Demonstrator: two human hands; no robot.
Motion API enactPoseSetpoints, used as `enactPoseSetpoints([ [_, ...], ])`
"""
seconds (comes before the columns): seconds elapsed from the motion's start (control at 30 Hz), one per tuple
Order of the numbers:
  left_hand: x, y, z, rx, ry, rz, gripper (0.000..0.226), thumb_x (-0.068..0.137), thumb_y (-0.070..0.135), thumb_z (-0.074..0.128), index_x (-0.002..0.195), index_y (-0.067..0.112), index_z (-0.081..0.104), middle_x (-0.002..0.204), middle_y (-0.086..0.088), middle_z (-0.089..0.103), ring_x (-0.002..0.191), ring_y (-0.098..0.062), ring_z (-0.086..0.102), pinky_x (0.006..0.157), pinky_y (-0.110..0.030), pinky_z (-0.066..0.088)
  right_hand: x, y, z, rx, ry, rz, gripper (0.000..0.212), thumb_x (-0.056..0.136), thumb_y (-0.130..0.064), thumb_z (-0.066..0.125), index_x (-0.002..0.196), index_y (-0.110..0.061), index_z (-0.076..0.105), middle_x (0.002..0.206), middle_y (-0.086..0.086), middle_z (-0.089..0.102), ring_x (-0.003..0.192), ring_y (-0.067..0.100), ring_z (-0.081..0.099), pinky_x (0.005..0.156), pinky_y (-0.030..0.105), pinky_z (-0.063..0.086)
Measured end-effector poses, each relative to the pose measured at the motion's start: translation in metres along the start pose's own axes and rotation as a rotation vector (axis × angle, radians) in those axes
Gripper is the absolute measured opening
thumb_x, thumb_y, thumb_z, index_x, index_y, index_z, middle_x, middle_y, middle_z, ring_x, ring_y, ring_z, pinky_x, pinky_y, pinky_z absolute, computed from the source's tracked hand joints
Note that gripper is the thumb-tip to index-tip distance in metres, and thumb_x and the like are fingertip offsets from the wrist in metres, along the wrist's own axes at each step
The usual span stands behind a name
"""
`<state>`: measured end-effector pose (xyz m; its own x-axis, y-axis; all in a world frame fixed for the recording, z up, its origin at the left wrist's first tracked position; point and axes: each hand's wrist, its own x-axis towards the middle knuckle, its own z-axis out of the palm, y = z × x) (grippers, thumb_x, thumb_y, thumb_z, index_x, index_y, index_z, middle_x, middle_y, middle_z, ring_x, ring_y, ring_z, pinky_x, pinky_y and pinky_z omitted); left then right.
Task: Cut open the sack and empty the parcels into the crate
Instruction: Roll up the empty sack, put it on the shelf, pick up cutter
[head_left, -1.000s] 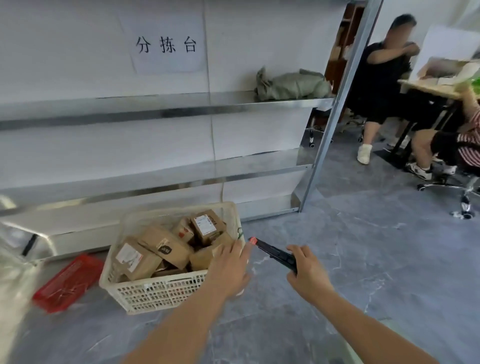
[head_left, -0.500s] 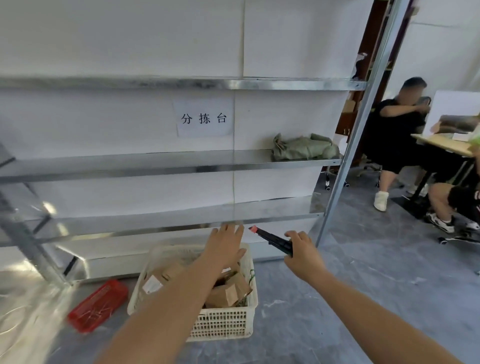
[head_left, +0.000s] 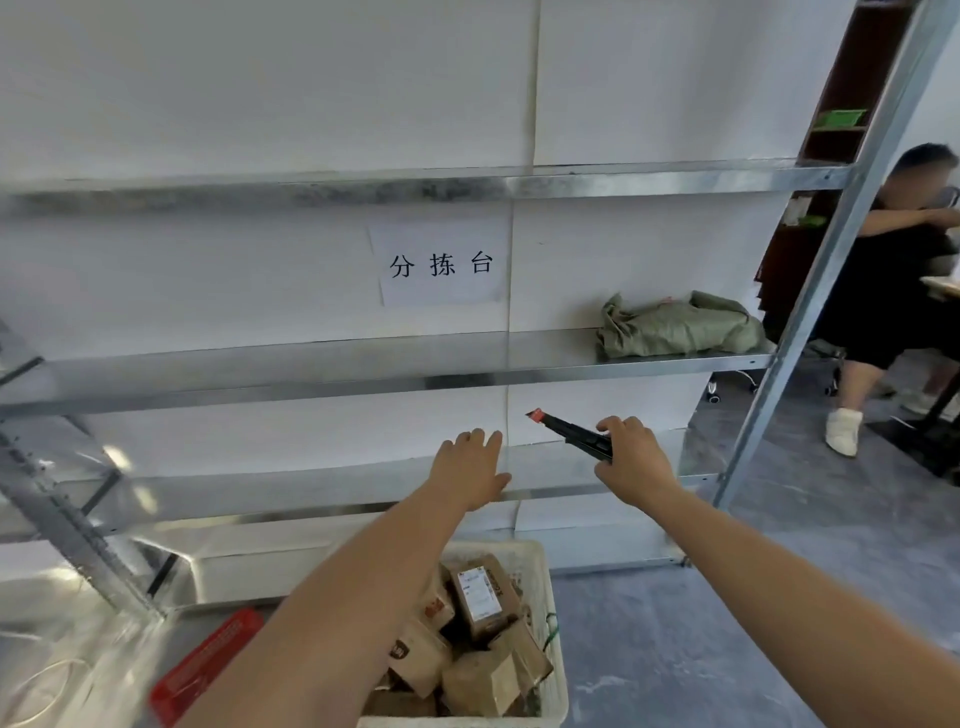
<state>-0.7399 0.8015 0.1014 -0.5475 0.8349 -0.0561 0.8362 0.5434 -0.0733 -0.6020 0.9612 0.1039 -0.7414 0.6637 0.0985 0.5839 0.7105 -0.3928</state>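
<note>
**Hands rise from the full crate toward the shelves**

On the floor at the foot of the metal shelving (head_left: 363, 371), the white crate (head_left: 550, 670) now sits at the bottom edge of our view, its brown parcels (head_left: 475, 603) piled inside. A second ago we looked down on it with both hands low over its rim; since then our gaze and arms have lifted toward the shelves. We judge the emptying done, and this looks like the utility knife being put away or the next sack being fetched.

Our left hand (head_left: 470, 470) reaches forward, palm down, fingers spread and loosely extended, holding nothing, level with the front edge of the lower shelf. Our right hand (head_left: 631, 462) is closed around the black utility knife (head_left: 569, 431), whose red tip points up and left, away from us; whether the blade is extended we cannot tell at this sharpness.

A crumpled green sack (head_left: 675, 327) lies at the right end of the middle shelf, well apart from both hands. A red tray (head_left: 202, 670) rests on the floor just left of the crate.
</note>
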Motion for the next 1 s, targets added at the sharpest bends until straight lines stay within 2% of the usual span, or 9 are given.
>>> enactPoseSetpoints([
  [0.37,0.159,-0.015,-0.001,-0.025,0.001,-0.054,0.063,0.096,0.041,0.036,0.146,0.011,0.013,0.152,-0.015,0.021,0.137,-0.031,0.030,0.108,-0.043,0.031,0.186,0.037,0.018,0.009,-0.025,-0.069,0.050,0.079,-0.008,0.056,0.128,-0.011,0.046,0.124,0.013,0.049,0.114,0.030,0.044,0.086,0.035,0.044],
  [0.6,0.262,-0.012,0.010,-0.096,-0.028,-0.130,0.058,0.095,0.041,0.039,0.142,0.011,0.023,0.146,-0.014,0.033,0.128,-0.033,0.041,0.102,-0.042,0.038,0.317,0.067,0.034,-0.026,-0.076,-0.145,0.046,0.082,-0.011,0.058,0.127,-0.010,0.046,0.123,0.016,0.050,0.115,0.035,0.042,0.094,0.039,0.040],
  [0.77,0.317,-0.016,0.014,-0.097,-0.067,-0.157,0.058,0.096,0.040,0.036,0.143,0.011,0.019,0.148,-0.015,0.028,0.131,-0.032,0.036,0.105,-0.042,0.034,0.384,0.072,0.058,-0.067,-0.132,-0.169,0.046,0.080,-0.008,0.055,0.125,-0.011,0.047,0.119,0.013,0.055,0.109,0.033,0.045,0.093,0.036,0.037],
  [0.9,0.351,-0.030,0.021,-0.098,-0.078,-0.164,0.059,0.097,0.039,0.035,0.145,0.012,0.016,0.150,-0.015,0.025,0.134,-0.032,0.033,0.106,-0.042,0.032,0.422,0.072,0.083,-0.035,-0.130,-0.183,0.041,0.077,-0.003,0.052,0.116,-0.014,0.054,0.112,0.009,0.060,0.102,0.030,0.050,0.085,0.034,0.039],
  [1.0,0.370,-0.043,0.029,-0.088,-0.105,-0.167,0.059,0.096,0.039,0.036,0.145,0.012,0.016,0.150,-0.014,0.025,0.133,-0.031,0.033,0.106,-0.041,0.032,0.441,0.068,0.098,-0.002,-0.124,-0.143,0.041,0.078,0.002,0.048,0.115,-0.013,0.055,0.112,0.008,0.060,0.102,0.030,0.049,0.083,0.033,0.039],
])
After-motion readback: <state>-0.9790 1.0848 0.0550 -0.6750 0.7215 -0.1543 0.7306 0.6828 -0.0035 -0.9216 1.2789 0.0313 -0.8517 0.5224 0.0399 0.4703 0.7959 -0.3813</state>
